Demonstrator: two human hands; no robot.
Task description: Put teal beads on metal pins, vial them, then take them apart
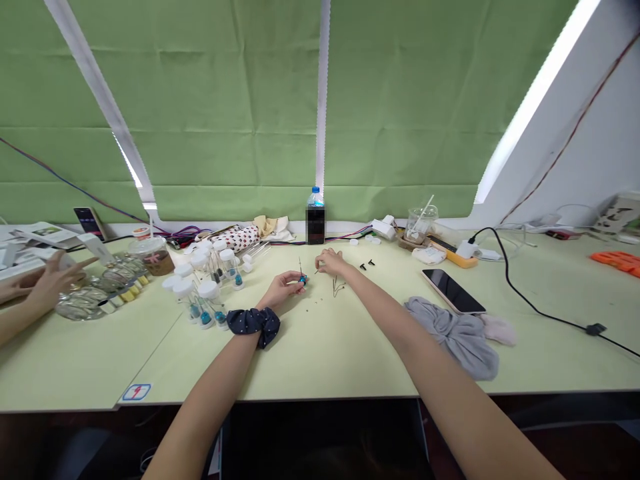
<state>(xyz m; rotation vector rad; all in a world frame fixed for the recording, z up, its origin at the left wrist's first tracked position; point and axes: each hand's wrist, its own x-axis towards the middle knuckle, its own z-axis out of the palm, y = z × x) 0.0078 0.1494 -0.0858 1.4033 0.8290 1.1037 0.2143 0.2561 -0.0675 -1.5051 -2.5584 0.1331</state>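
Observation:
My left hand (283,291), with a dark dotted scrunchie (254,324) round its wrist, pinches a small blue piece (303,281). A thin stem (301,264) stands up from that piece. Just to the right, my right hand (330,261) hangs low over the table with its fingers closed on a thin wire-like piece (317,271), too small to name surely. Below it lie several thin bent wires (336,288) and tiny loose bits (315,303). Two small black screw-like parts (367,265) rest to the right of my right hand.
White-capped clear tubes (209,290) holding blue pieces stand left. Further left, a co-worker's hands (47,287) are near glass pieces (83,303). A bottle (315,223) stands at the back; a phone (453,291), grey cloth (455,333) and black cable (540,310) lie right.

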